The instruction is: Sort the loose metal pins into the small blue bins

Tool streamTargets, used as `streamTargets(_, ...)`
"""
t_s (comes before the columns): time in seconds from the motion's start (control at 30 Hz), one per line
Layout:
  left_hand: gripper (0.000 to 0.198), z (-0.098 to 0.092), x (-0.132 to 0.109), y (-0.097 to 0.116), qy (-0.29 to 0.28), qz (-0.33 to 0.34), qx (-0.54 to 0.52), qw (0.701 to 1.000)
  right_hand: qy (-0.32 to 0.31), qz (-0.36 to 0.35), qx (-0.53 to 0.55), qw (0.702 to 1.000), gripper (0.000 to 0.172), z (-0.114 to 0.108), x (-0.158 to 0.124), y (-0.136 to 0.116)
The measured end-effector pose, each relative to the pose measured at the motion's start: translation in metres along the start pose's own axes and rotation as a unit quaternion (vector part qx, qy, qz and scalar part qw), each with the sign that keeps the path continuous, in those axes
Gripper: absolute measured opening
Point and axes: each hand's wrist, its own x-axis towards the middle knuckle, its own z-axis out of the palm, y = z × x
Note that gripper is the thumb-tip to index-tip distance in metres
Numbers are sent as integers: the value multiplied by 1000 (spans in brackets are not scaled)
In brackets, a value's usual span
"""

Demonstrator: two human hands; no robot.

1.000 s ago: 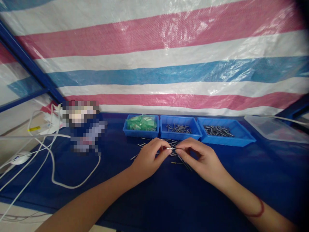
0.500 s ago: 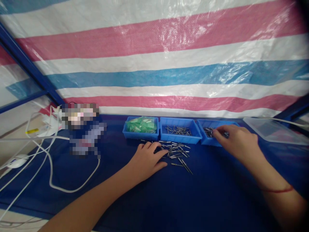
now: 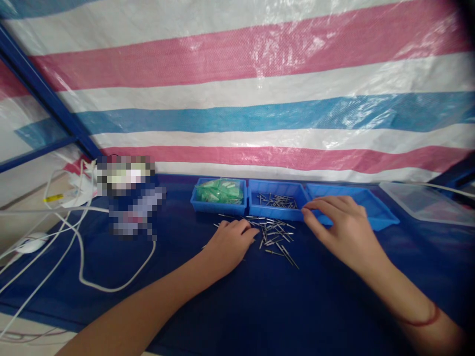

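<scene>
My left hand [image 3: 230, 242] lies on the dark blue table [image 3: 260, 301], its fingers laid low with the tips touching the left edge of a loose pile of small metal pins [image 3: 275, 235]. I see nothing in it. My right hand [image 3: 343, 225] hovers to the right of the pile, in front of the right blue bin [image 3: 374, 213], with thumb and fingers apart and nothing visible between them. The middle blue bin [image 3: 276, 211] holds more pins.
A left blue bin [image 3: 218, 203] holds green packets. A clear plastic tray [image 3: 426, 203] sits at the far right. White cables [image 3: 83, 269] loop over the table's left side beside a blurred object [image 3: 128, 198]. A striped tarp [image 3: 260, 99] closes the back.
A second ago both hands pinched one pin together over the pile. The right hand then reached into the right bin and has now come back toward the pile; the left hand dropped onto the table.
</scene>
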Motion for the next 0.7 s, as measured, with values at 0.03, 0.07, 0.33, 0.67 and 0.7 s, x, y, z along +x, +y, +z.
streamTargets(0.03, 21, 0, 0, 0, -3, -2, 3, 1000, -4, -19, 23, 1000, 18, 1, 0, -6)
streamTargets(0.07, 19, 0, 0, 0, -7, -2, 7, 1000, -12, -36, 47, 998, 17, 1, -1, -12)
streamTargets(0.33, 15, -4, -1, 4, 51, -4, 11, 999, -134, -86, 196, 968, 14, 10, -9, -50)
streamTargets(0.67, 20, -2, 1, 12, 100, 27, -156, 982, -158, -20, 321, 934, 14, 12, -14, -58)
streamTargets(0.7, 19, -3, 1, 12, 102, 19, -172, 980, -168, -14, 330, 929, 16, 11, -13, -59)
